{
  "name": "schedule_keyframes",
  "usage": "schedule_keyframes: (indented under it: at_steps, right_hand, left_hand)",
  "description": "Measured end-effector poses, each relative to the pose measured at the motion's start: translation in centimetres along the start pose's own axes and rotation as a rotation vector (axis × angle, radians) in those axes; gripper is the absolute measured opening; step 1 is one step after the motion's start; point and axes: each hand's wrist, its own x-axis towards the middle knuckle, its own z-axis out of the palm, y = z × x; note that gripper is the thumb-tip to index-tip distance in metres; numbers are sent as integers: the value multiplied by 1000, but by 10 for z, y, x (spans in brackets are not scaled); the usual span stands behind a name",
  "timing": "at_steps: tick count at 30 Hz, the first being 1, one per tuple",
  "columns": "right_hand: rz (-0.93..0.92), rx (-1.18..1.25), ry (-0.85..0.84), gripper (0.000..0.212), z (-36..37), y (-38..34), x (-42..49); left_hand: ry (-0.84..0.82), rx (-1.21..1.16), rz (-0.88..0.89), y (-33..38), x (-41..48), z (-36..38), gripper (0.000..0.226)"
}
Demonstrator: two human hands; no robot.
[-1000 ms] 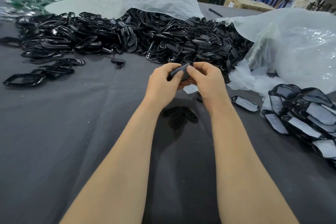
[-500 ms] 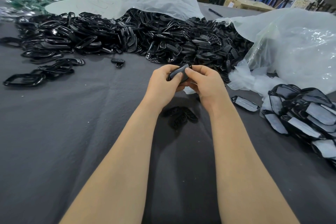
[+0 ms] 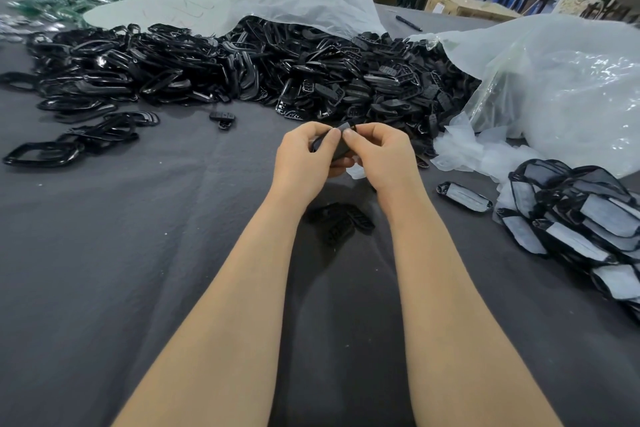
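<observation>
Head view, and both hands meet above the middle of the grey worktop [image 3: 138,253], just short of the big heap of black parts [image 3: 242,73] along its far edge. Left hand [image 3: 304,156] curls round a small black plastic piece [image 3: 341,150], thumb and forefinger pinching it from the left. Right hand [image 3: 381,156] comes in from the other side, its fingertips [image 3: 349,137] nipping the same piece near its upper end. So the piece sits squarely between the two hands, off the cloth, neither hand nearer than the other. Its long axis tilts, low end tucked toward the left palm, high end poking out toward the heap. That far tip looks like the key: by my reading the right fingers are working something at that end while the left steadies the body. Most of the piece is hidden by fingers, so what exactly is being fitted I cannot tell. Toward the right edge waits the stack of white-backed pieces [image 3: 571,218], well apart from the hands.
</observation>
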Motion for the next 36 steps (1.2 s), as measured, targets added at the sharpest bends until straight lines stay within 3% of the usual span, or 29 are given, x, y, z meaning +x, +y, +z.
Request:
schedule_keyframes:
  at_steps: [5,18,26,31,36]
  right_hand:
    - [31,66,-17,11,3,-2,-2]
    - [123,319,111,11,-1,2,2]
    - [93,125,-24,14,-6,4,2]
    - [51,23,40,17,-5,4,3]
    - [60,42,66,17,-6,5,1]
  left_hand:
    - [-10,78,16,0,1,0,13]
    - [-96,-65,-54,3,-2,2,12]
    - [-65,-32,-33,4,-3,-3,19]
    - [-40,-32,-25,3,-3,0,14]
    - [-34,39,16,1,-1,2,25]
